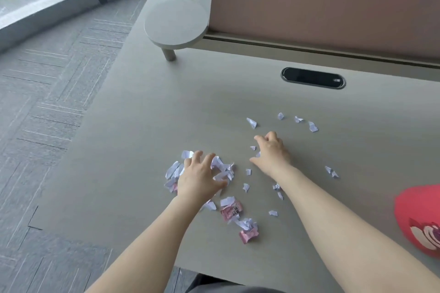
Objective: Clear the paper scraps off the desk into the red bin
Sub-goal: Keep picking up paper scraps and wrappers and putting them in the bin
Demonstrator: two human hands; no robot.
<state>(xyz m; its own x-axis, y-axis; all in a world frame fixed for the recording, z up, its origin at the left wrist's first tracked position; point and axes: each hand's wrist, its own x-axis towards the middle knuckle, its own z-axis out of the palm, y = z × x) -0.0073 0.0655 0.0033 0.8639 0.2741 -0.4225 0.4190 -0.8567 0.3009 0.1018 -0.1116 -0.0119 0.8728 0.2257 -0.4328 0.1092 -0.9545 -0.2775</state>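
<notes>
Your left hand (198, 179) lies fingers spread and curled down over the biggest pile of scraps (221, 166), raking it, not lifting it; white bits poke out past the fingertips and on both sides of the palm. Your right hand (271, 150) is clawed on the desk (133, 126), fingers bent, maybe pinching a small bit under them (can't tell). More scraps lie beyond its fingertips in a loose arc, a few between the two hands, some beside the right forearm. Two pink wrappers (229, 211) sit just behind your left wrist.

The bin (419, 219) is well off to the right of your right arm, only partly in view.

Risks: raking with open fingers leaves bits slipping out between them; a sweep toward the near edge may drop scraps on the floor; the far arc is easily missed.

The scatter's long axis runs roughly from your left hand out to the right, no single piece pointing anywhere useful.
</notes>
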